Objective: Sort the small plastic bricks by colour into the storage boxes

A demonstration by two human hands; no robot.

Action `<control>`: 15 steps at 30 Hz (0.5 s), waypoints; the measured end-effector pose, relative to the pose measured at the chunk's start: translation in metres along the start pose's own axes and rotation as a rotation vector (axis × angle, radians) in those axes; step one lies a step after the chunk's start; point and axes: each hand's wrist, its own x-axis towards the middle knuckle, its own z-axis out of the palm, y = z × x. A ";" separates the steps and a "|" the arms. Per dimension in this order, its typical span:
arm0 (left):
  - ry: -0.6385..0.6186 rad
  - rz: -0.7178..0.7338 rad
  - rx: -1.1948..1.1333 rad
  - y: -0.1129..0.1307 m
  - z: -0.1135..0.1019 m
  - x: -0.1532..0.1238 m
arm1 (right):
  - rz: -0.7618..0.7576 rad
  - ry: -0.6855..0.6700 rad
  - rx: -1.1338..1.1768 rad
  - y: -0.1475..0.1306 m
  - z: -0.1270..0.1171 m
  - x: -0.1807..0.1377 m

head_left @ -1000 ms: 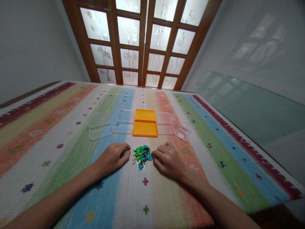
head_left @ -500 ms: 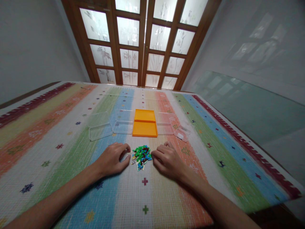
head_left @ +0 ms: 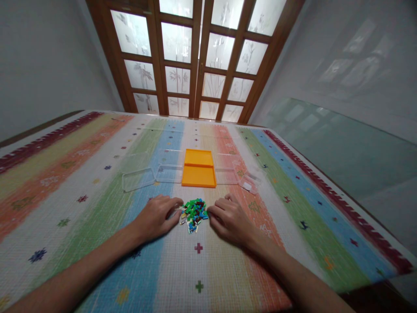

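Observation:
A small heap of toy building bricks (head_left: 194, 211), mostly green, blue and dark red with a few pale ones, lies on the striped tablecloth between my hands. At its left edge is my left hand (head_left: 161, 216), thumb and forefinger apart with a gap between them, the tips close to the pale bricks. My right hand (head_left: 230, 217) rests against the right edge of the heap. Its fingers are curled in and pressed together, hiding whatever may be between the tips.
Beyond the heap an orange tray (head_left: 198, 175) lies opened flat. Clear plastic boxes (head_left: 138, 179) stand left and right of it, and the small box (head_left: 249, 184) at the right holds something whitish. The striped tablecloth (head_left: 182, 278) covers the table; wooden doors (head_left: 195, 65) are behind.
My left hand has moved slightly right, its fingertips now at the heap's edge. The small pale brick near those fingertips no longer shows separately. My right hand has barely moved.

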 end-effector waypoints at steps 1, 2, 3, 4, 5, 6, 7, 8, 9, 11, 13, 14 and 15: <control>0.005 0.002 0.002 0.000 0.000 0.000 | 0.000 0.001 0.000 0.000 0.000 0.000; 0.008 0.003 0.006 0.000 0.001 0.000 | -0.001 -0.001 0.000 0.000 0.000 0.000; 0.009 0.004 0.009 0.001 0.001 0.000 | -0.001 -0.003 0.000 0.000 0.000 0.000; 0.009 0.003 0.012 0.001 0.001 0.001 | -0.001 -0.006 -0.001 0.000 -0.001 0.000; 0.005 0.003 0.013 0.001 0.001 0.001 | 0.001 -0.009 -0.002 0.000 -0.001 0.000; 0.000 0.002 0.014 0.002 0.000 0.001 | 0.002 -0.010 -0.002 -0.001 -0.002 0.000; -0.005 0.000 0.013 0.003 0.000 0.002 | 0.003 -0.010 -0.003 -0.001 -0.002 0.000; -0.009 -0.001 0.011 0.003 0.000 0.002 | 0.004 -0.009 -0.004 -0.001 -0.002 0.001; -0.011 0.000 0.011 0.003 0.000 0.002 | 0.006 -0.008 -0.005 -0.002 -0.002 0.001; -0.010 0.003 0.011 0.004 0.001 0.002 | 0.007 -0.005 -0.006 -0.002 -0.002 0.001; -0.008 0.004 0.013 0.003 0.001 0.001 | 0.008 -0.007 -0.004 -0.002 -0.002 0.001; -0.009 0.002 0.015 0.003 0.002 0.001 | 0.008 -0.007 -0.002 -0.002 -0.002 0.001; -0.012 -0.001 0.018 0.003 0.002 0.001 | 0.008 -0.008 0.000 -0.002 -0.002 0.001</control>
